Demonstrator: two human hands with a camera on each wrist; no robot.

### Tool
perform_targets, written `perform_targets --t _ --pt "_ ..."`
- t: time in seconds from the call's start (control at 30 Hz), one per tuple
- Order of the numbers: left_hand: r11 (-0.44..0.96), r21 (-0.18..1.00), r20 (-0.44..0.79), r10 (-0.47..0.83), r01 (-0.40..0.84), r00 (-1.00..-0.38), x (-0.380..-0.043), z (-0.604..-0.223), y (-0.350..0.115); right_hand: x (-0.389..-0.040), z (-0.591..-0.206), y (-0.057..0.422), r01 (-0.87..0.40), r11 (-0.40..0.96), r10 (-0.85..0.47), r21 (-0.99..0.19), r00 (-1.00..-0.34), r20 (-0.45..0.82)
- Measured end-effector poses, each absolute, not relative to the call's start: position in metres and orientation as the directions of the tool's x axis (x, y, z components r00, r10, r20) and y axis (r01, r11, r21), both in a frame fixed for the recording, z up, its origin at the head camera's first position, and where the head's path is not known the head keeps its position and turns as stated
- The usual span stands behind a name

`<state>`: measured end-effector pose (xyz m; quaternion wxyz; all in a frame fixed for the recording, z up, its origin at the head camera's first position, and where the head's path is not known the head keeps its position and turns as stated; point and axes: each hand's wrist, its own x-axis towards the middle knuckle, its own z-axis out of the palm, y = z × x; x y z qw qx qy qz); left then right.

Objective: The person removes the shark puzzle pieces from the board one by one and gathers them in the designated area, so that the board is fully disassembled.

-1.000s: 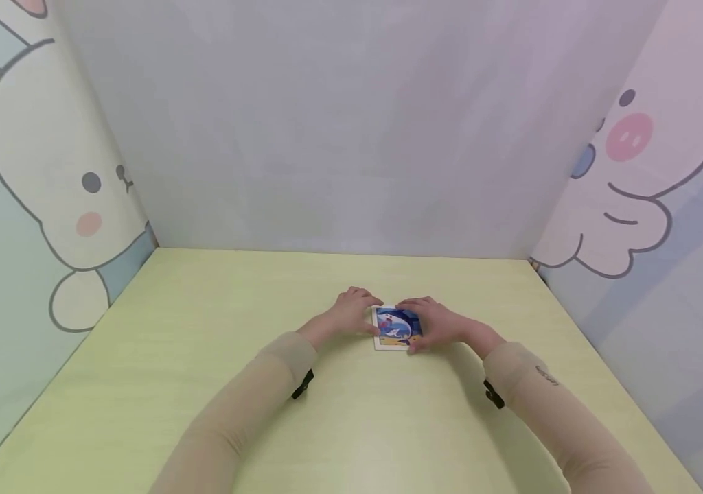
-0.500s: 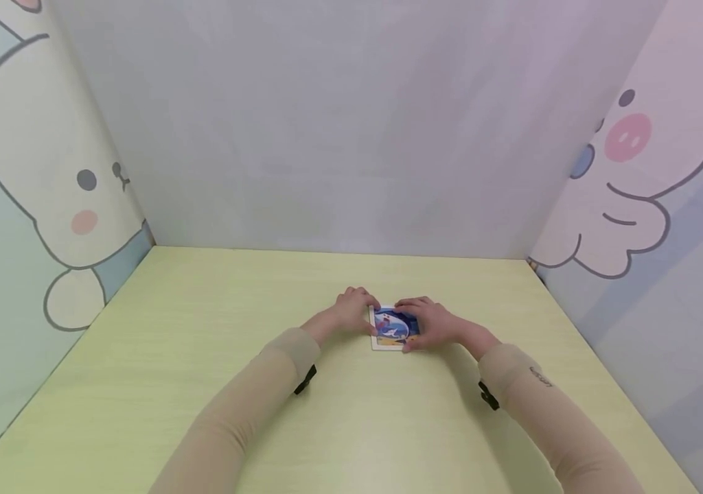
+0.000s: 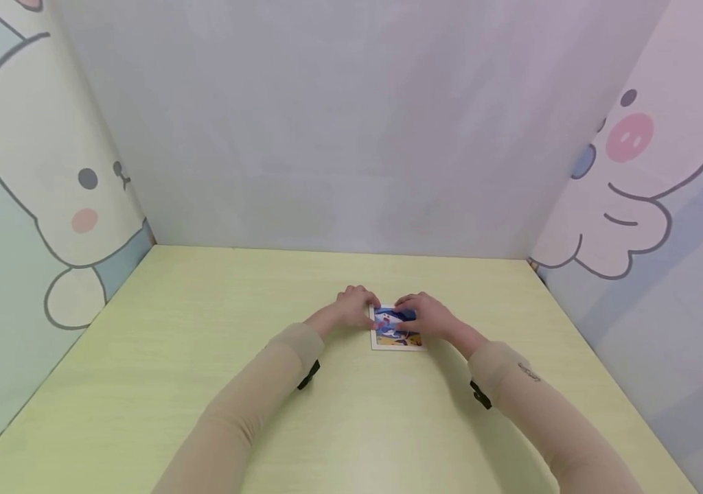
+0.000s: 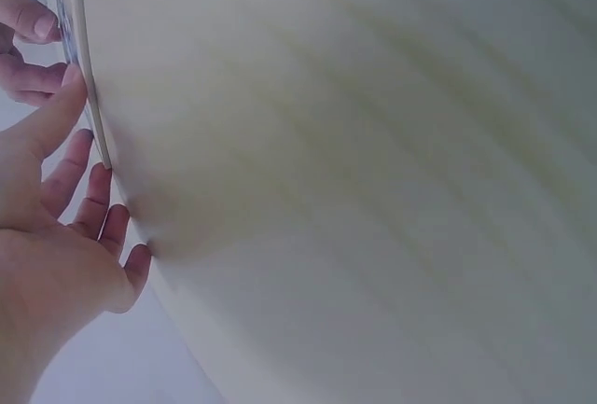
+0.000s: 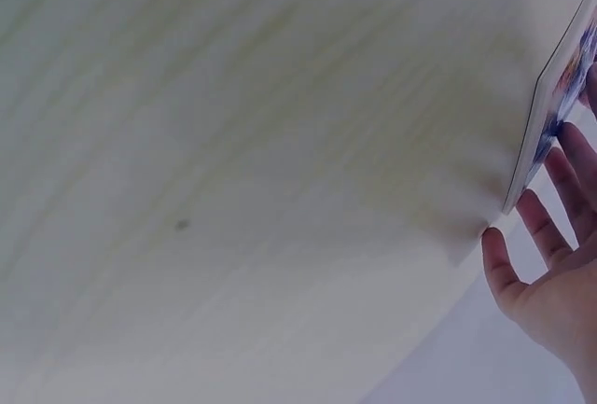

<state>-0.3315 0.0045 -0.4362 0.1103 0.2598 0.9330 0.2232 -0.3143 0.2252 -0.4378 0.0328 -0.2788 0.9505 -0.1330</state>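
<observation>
A small flat square board [image 3: 397, 346] with a white border and a blue sea picture lies on the table. My left hand [image 3: 351, 307] is at its left side, with the thumb [image 4: 62, 110] on the picture face. The other left fingertips rest by the board's edge and on the table in the left wrist view. From the right, my right hand [image 3: 432, 315] reaches over the board, its thumb across the middle of the picture and its fingers at the far edge. In the right wrist view the fingers [image 5: 576, 180] are spread along the board's edge. The hands hide parts of the board.
The pale yellow-green table [image 3: 215, 295] carries the board near its far middle. A grey wall [image 3: 339, 137] stands behind it. Side panels with a cartoon rabbit [image 3: 55, 158] and a cartoon pig [image 3: 642, 165] bound it left and right.
My right thumb has moved from the board's near edge up onto the middle of the picture, and the right forearm has shifted slightly left. My left hand stays at the board's left side.
</observation>
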Motion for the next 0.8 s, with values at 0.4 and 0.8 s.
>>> perform_targets --t 0.4,0.8 --pt "0.760 0.508 -0.083 0.512 0.406 -0.855 -0.338 -0.435 0.012 -0.316 -0.439 0.220 -0.449 0.850 -0.463 -0.276 -0.886 0.016" --pt "0.618 0.667 0.021 0.542 0.416 -0.840 -0.344 -0.437 0.005 -0.315 -0.438 0.218 -0.465 0.852 -0.476 -0.240 -0.879 0.016"
